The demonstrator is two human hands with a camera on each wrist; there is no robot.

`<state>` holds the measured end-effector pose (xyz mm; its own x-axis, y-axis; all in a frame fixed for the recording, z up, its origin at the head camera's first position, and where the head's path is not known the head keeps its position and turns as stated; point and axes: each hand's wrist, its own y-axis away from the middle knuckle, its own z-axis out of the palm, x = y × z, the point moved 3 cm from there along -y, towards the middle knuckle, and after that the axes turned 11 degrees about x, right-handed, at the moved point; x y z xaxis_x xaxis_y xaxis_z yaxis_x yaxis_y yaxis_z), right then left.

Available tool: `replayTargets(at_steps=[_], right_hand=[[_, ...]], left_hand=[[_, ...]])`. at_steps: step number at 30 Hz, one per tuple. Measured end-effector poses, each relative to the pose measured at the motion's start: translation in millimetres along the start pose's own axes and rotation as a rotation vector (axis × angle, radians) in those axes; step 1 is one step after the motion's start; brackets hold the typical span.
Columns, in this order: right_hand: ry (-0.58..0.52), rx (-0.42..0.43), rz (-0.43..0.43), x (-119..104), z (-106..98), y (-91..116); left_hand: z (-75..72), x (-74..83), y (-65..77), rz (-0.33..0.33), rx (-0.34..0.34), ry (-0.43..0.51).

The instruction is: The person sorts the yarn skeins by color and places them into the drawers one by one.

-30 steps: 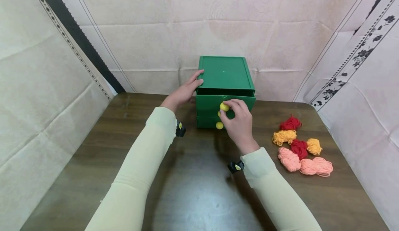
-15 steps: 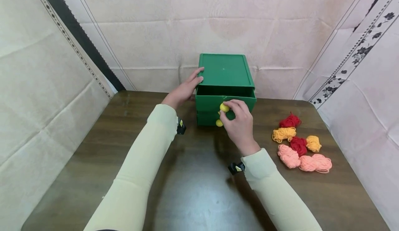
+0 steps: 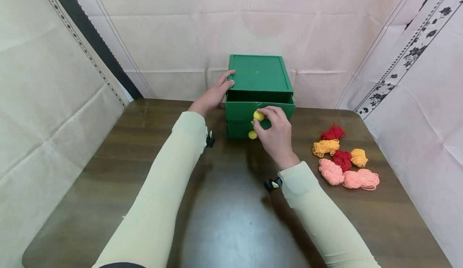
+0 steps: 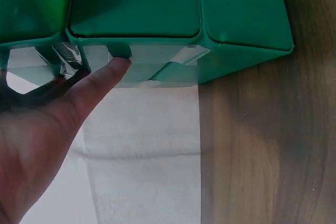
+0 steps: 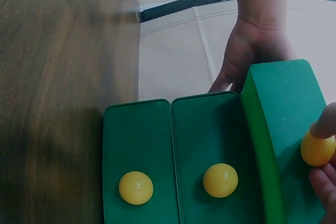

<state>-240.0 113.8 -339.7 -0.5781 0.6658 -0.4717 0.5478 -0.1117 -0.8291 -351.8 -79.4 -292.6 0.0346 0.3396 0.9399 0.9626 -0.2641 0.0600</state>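
So a green drawer box [image 3: 257, 73] is set at the far edge of the brown table [image 3: 126, 159], roughly in the middle, right by the pale cloth [image 3: 162, 39] hung behind it. Three drawers are stacked in it, and the top drawer [image 3: 235, 110] is pulled partway out, so a dark gap can be seen behind its front.

The yellow top knob [image 3: 258, 115] is pinched between the thumb and fingertips of the right hand [image 3: 276, 133]. The left hand [image 3: 214, 95] is pretty loose: its fingers are stretched out and rested against the box's left side, up by the top edge, so the box is touched, not grasped.

Two more round knobs are shown well in the right wrist view: the middle knob [image 5: 220, 180] and the bottom knob [image 5: 135, 188], both on drawers that are pushed in.

Off to the right, a little bunch of yarn is laid out on the table: two red bundles [image 3: 342, 160], two yellow-orange ones [image 3: 326, 147] and two pink ones [image 3: 361, 179], all bundled close together, well apart from the box.
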Motion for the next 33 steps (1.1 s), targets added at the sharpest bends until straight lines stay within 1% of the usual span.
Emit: replayTargets(at_steps=[3, 9, 11, 18, 26, 33], right_hand=[[-0.004, -0.012, 0.014, -0.1, 0.8, -1.5], [0.0, -0.019, 0.028, -0.4, -0.2, 1.2], [-0.001, -0.017, 0.028, -1.2, -1.2, 2.0], [-0.002, -0.019, 0.025, -5.4, -4.9, 5.3], [-0.005, -0.017, 0.012, -8.3, -8.3, 7.3], [-0.014, -0.024, 0.001, -10.0, -11.0, 8.1]], left_hand=[[-1.4, 0.6, -1.8, -0.002, 0.009, -0.02], [0.0, -0.2, -1.9, -0.004, 0.002, -0.015], [0.3, 0.0, -1.4, -0.001, 0.003, -0.005], [0.5, 0.1, -1.2, 0.024, 0.023, -0.032], [0.1, 0.5, -2.0, 0.036, 0.025, -0.002], [1.5, 2.6, 0.8, 0.054, 0.041, 0.012]])
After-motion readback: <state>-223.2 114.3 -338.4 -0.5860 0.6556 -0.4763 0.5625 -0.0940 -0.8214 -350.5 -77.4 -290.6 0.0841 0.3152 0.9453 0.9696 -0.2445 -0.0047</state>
